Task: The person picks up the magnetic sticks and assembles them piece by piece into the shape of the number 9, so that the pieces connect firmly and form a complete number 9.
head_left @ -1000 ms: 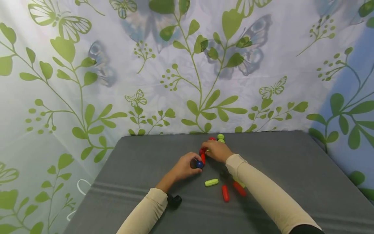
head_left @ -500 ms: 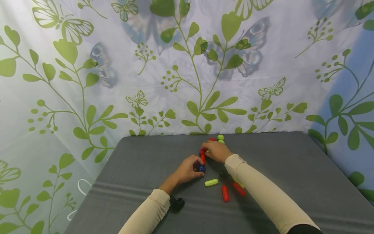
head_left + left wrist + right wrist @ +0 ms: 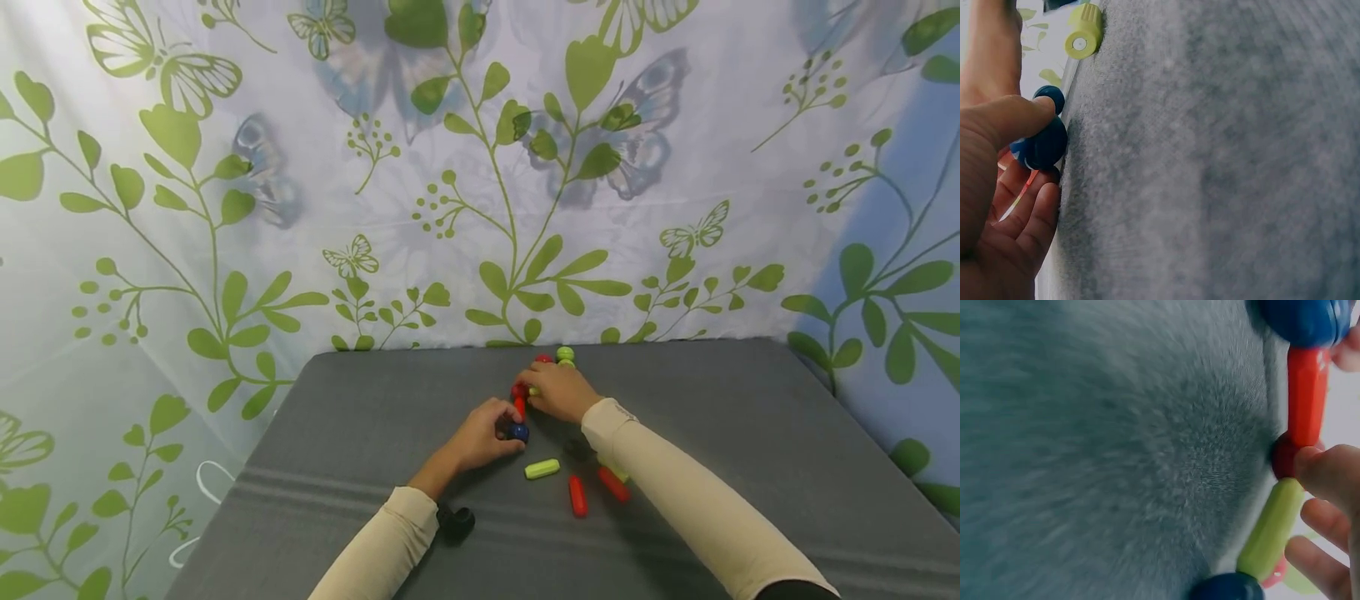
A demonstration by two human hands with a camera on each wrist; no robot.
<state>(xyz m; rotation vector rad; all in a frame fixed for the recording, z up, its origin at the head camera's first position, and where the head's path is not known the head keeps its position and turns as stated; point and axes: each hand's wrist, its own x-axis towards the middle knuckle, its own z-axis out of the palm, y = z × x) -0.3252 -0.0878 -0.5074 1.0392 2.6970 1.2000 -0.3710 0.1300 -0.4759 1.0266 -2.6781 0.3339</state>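
Note:
My left hand (image 3: 480, 437) pinches a blue ball (image 3: 519, 432) between thumb and fingers, low over the grey table. The ball meets the near end of a red rod (image 3: 1307, 394). At the rod's other end is a dark red ball (image 3: 1285, 459), which my right hand (image 3: 562, 390) grips with the thumb on it. From that ball a yellow-green rod (image 3: 1272, 531) runs on to a second blue ball (image 3: 1229, 589). In the left wrist view, the held ball (image 3: 1047, 147) sits under the thumb, and the palm hides part of the rod.
On the grey table (image 3: 375, 400) lie a loose yellow-green rod (image 3: 542, 469) and red rods (image 3: 577, 496), partly beside the right sleeve. Green balls (image 3: 566, 354) and a red ball (image 3: 543, 358) sit at the back edge. A dark round piece (image 3: 461, 523) lies by the left sleeve.
My left hand has shifted slightly right and nearer with the blue ball, which now lines up with the red rod's near end. The right hand has stayed on the red ball.

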